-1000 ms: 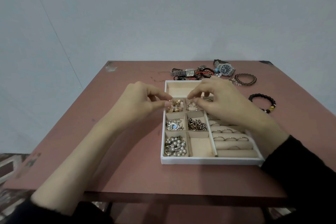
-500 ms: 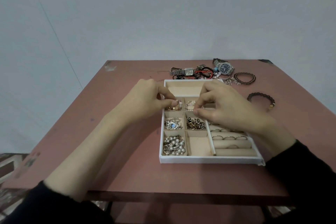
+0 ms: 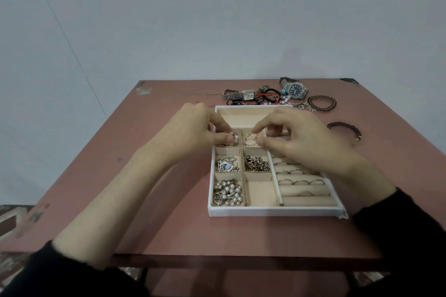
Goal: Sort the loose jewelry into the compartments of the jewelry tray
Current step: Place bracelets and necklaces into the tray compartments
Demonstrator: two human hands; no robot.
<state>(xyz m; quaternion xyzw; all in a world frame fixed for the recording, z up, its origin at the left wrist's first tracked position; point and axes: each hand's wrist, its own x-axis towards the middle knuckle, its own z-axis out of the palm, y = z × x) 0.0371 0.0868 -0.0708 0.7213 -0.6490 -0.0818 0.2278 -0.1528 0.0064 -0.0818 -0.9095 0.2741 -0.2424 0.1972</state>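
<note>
On the reddish-brown table [image 3: 169,200], whose top is scuffed at the far-left corner and along the left edge, the white jewelry tray [image 3: 272,212] lies right of centre, its near rim well back from the front edge. Behind the table stands a plain pale wall [image 3: 217,19]; a strip of patterned floor [image 3: 9,219] shows at lower left.

Both hands are over the tray's second row. The right hand [image 3: 301,137] pinches a pale glittering piece [image 3: 249,141] between thumb and forefinger in the right-hand small compartment. The left hand [image 3: 193,132] has thumb and fingertips pressed together over the neighbouring left compartment; whether they grip anything cannot be determined.

Nearer compartments hold a silver piece with a blue stone [image 3: 226,164], dark chain links [image 3: 257,164] and a pearl cluster [image 3: 228,191]. Rings [image 3: 300,182] sit on the padded rolls at the right.

Loose jewelry lies beyond the tray: a blue-dial watch [image 3: 295,90], a square watch [image 3: 247,95], red and black cords [image 3: 268,96], a brown bracelet [image 3: 322,103] and a dark beaded bracelet [image 3: 345,128].

The right hand hides the upper ring rolls. The cords are too tangled to separate. Dark sleeves [image 3: 405,236] are cut off by the frame's lower edge.
</note>
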